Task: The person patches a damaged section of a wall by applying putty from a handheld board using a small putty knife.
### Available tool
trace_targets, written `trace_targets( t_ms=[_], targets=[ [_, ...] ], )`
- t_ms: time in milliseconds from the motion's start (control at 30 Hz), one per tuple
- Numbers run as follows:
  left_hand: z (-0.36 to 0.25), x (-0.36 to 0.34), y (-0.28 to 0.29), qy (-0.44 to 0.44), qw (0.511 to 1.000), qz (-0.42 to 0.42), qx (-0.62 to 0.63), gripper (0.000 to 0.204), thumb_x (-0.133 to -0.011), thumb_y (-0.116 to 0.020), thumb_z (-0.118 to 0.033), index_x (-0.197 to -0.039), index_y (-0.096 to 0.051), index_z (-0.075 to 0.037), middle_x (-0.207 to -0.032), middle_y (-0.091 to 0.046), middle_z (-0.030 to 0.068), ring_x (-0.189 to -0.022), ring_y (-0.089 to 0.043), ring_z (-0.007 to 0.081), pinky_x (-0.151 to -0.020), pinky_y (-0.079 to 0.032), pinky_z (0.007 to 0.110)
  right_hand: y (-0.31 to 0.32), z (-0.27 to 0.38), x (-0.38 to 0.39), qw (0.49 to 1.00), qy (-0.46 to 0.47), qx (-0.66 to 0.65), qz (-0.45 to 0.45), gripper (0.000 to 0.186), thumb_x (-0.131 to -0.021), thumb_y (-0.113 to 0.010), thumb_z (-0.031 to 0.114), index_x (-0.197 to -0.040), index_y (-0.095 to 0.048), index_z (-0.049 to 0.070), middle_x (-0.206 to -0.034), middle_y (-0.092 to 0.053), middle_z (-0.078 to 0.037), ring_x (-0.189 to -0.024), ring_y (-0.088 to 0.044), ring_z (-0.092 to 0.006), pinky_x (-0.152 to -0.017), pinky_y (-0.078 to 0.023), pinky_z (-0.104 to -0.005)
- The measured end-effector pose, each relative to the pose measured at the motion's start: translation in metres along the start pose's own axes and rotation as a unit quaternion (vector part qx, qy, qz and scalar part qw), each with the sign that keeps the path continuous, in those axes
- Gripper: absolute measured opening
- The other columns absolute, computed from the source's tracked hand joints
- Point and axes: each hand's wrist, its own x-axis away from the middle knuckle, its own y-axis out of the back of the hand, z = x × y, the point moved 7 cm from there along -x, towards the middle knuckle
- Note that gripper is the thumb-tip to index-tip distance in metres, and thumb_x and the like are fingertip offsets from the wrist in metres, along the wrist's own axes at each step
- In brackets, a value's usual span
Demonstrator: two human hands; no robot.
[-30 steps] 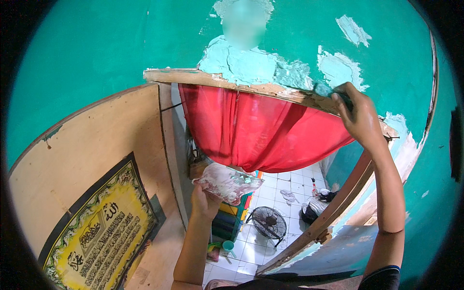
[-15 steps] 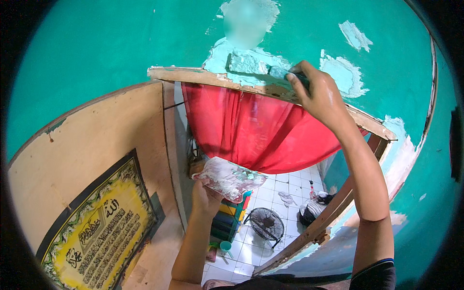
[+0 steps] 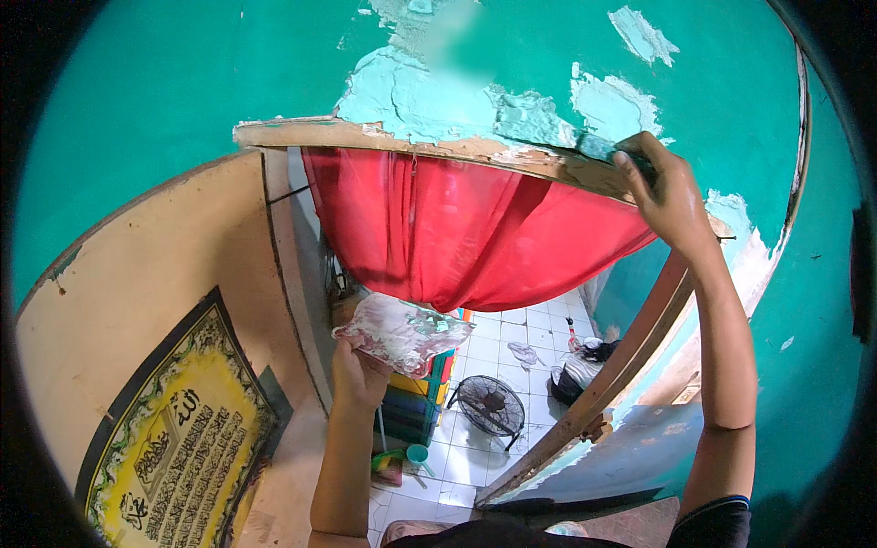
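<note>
My right hand [image 3: 671, 194] is closed around the handle of a putty knife [image 3: 597, 146]. The blade, coated in pale turquoise putty, lies against the green wall just above the wooden door frame [image 3: 457, 150]. To its left spreads a broad patch of wet putty [image 3: 416, 96], with a visible crease in it. Lower down on the left, my left hand [image 3: 362, 374] grips the near edge of a flat, putty-smeared board [image 3: 388, 333]. Dabs of turquoise putty sit on the board's right part. Its fingers are partly hidden beneath the board.
A red curtain [image 3: 466, 237] hangs across the doorway under the frame. Beyond it on the tiled floor stand a black fan [image 3: 489, 406], a colourful drawer unit [image 3: 408, 411] and a turquoise dipper [image 3: 417, 454]. A framed yellow calligraphy picture [image 3: 174, 438] is on the left wall.
My right hand has moved the putty knife rightward along the top of the door frame. Smoother putty shows where the blade was. The whole view has shifted; my left hand still holds the board.
</note>
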Motion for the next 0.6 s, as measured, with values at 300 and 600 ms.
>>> trace_targets(
  t_ms=[300, 600],
  targets=[
    [0.011, 0.004, 0.005, 0.016, 0.998, 0.039, 0.044, 0.043, -0.089, -0.045, -0.016, -0.129, -0.053, -0.004, -0.128, -0.062, 0.0118, -0.117, -0.062, 0.0289, -0.1, -0.052, 0.048, 0.011, -0.002, 0.0, 0.998, 0.021, -0.062, -0.003, 0.024, -0.1, -0.06, 0.022, -0.103, -0.062, -0.002, -0.091, -0.068, -0.021, -0.08, -0.066, -0.0299, -0.075, -0.051, -0.038],
    [0.002, 0.022, 0.003, -0.015, 1.0, 0.011, 0.024, 0.042, -0.088, -0.047, -0.015, -0.128, -0.053, -0.003, -0.125, -0.063, 0.0117, -0.115, -0.063, 0.0278, -0.099, -0.053, 0.046, -0.05, 0.06, -0.045, 0.995, 0.092, -0.02, -0.019, 0.027, -0.096, -0.062, 0.027, -0.098, -0.06, 0.0, -0.083, -0.066, -0.027, -0.079, -0.063, -0.0472, -0.067, -0.049, -0.0506]
  ],
)
